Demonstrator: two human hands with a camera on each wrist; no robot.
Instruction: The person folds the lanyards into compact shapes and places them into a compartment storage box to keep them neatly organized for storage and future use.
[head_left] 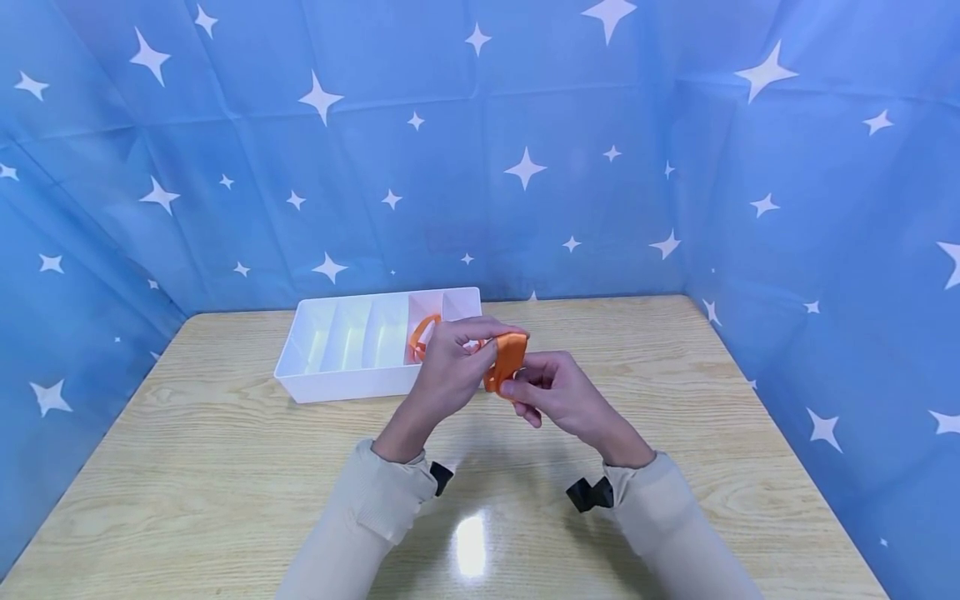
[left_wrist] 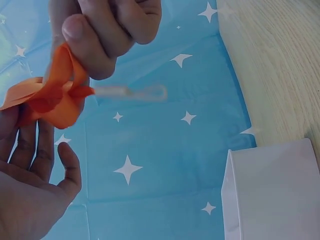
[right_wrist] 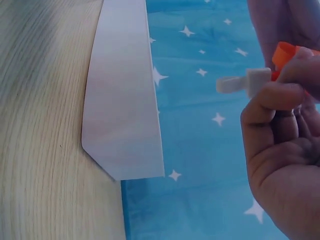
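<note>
My left hand [head_left: 452,365] pinches the upper part of an orange ribbon-like band [head_left: 511,357] between thumb and fingers. Opposite it, my right hand [head_left: 553,392] pinches the band's lower end with thumb and curled fingers. The left wrist view shows the band [left_wrist: 62,112] folded into loops. From it sticks out a slim whitish loop-ended piece [left_wrist: 131,92], blurred there; in the right wrist view this looks like a white plastic fitting [right_wrist: 258,81]. Fingers partly cover the band, so its exact kind cannot be told. Both hands are raised above the table, in front of a white box.
The white divided box [head_left: 345,385] stands at the back of the wooden table [head_left: 225,467], with several compartments. An orange loop [head_left: 417,337] lies in a right-hand compartment, partly behind the left hand. A blue star-patterned curtain [head_left: 420,192] hangs behind and beside the table.
</note>
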